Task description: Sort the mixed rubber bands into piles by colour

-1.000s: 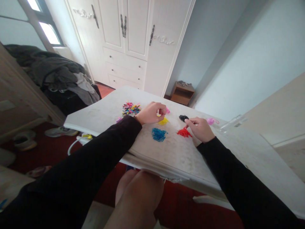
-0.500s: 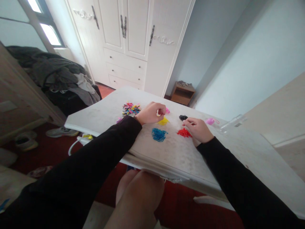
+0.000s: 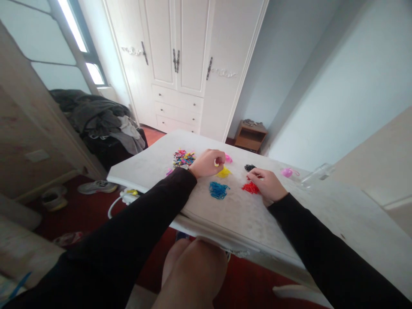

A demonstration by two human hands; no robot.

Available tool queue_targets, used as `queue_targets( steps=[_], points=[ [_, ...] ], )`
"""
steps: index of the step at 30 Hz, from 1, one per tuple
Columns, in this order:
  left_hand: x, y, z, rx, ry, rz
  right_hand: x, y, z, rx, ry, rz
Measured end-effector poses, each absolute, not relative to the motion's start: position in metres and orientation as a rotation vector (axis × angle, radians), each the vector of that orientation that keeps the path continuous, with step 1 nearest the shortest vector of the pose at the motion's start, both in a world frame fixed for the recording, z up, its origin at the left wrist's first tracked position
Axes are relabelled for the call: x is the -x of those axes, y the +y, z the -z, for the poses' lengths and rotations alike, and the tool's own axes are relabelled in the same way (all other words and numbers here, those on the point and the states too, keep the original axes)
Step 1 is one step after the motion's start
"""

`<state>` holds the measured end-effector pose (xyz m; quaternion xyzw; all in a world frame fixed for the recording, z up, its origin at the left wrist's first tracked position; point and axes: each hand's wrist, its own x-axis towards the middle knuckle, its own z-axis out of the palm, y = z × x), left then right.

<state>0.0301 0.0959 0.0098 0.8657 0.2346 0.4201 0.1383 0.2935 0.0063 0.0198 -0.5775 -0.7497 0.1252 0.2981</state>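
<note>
Drawing slightly up from the red rubber bands [image 3: 251,188], which lie mid-tabletop [image 3: 231,216] and separate from the blue bands [image 3: 219,190] nearer the near edge, the right hand [image 3: 267,183] bends its fingers down, grip nearly meeting (whether on a band, I cannot tell). The left hand [image 3: 209,163] curls by the yellow bands [image 3: 224,172], contents unclear.

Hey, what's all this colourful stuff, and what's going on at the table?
A person is at a white table with small heaps of thin, colourful pieces. The left hand is curled by the yellow heap; the right hand is at the red heap, near the black heap. Whether either hand holds a piece is too small to tell. A blue heap lies nearer the person, and a mixed-colour heap sits off to the left.
</note>
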Motion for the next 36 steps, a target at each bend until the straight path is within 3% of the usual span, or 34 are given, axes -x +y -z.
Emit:
queue_targets(
  steps=[9,16,36],
  points=[
    [0.040,0.106,-0.035,-2.371,1.030,-1.437,-0.298,0.011,-0.016,1.491,-1.858,-0.270],
    [0.106,0.115,-0.015,-2.140,1.326,-1.453,-0.297,0.011,-0.013,1.492,-1.855,-0.250],
    [0.105,0.120,-0.002,-2.348,1.227,-0.955,-0.297,0.008,-0.017,1.513,-1.885,-0.235]
  ],
)
